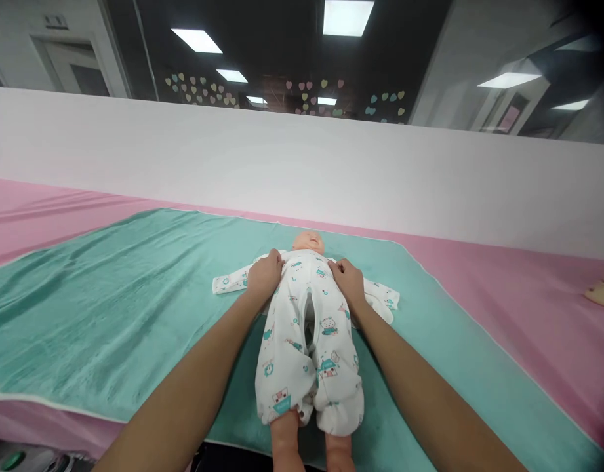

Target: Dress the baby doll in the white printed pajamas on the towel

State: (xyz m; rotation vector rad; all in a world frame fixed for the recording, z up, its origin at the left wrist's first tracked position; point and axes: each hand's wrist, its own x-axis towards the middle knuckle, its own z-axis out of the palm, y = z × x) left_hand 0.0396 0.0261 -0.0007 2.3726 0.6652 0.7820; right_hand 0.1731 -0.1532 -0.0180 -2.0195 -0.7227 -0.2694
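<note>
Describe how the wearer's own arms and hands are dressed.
The left hand and right hand are ungloved. Both forearms are bare, with no sleeve, watch or bracelet in view. No rings show on the visible fingers.

Fingers (279,261) on doll's (308,242) printed trousers (327,344)

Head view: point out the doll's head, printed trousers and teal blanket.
Doll's head (309,242), head view: middle of its visible part.
Printed trousers (328,334), head view: leg on the picture's right.
Teal blanket (134,314), head view: bare stretch at picture left.
</note>
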